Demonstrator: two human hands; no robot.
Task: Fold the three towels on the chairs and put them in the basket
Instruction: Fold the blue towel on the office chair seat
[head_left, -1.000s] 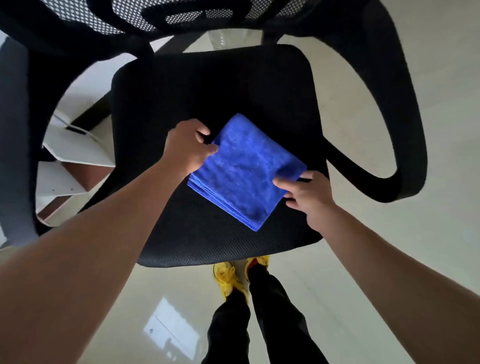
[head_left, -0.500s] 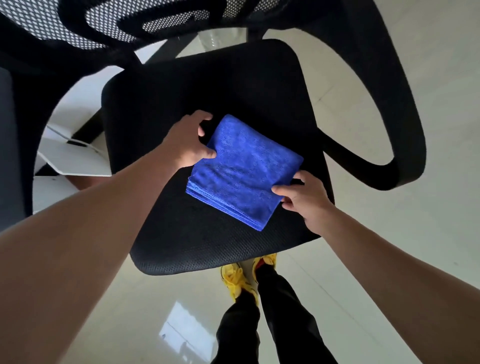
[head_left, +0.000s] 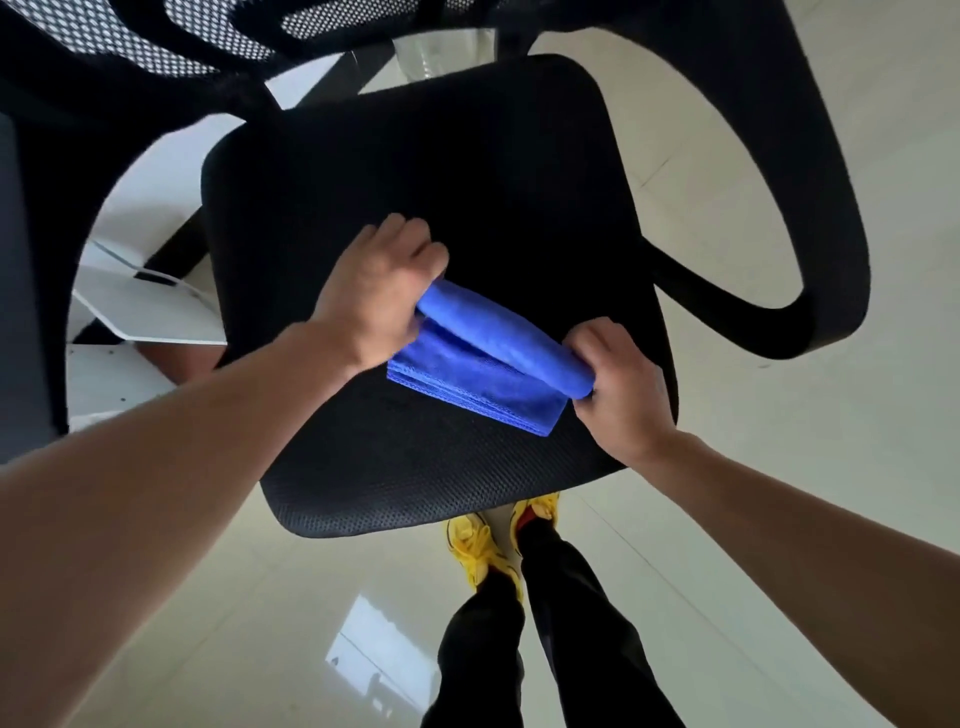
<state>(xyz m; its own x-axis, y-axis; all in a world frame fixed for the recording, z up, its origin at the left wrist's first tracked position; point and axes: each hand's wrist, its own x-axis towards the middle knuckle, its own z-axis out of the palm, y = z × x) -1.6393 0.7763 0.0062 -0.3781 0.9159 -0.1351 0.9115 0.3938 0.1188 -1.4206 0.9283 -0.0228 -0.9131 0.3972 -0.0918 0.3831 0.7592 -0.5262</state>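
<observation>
Glossy pale tiled floor (head_left: 779, 130) reflecting window light, white furniture (head_left: 150, 312) at the left

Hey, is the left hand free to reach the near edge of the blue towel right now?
Probably not right away: the left hand is closed on the far edge of the blue towel, folding it over. Nothing else covers the near edge on the chair seat.

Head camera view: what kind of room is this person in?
Probably an office or workroom: a black mesh office chair with armrests stands on a glossy pale tiled floor, with white furniture panels beside it.
</observation>
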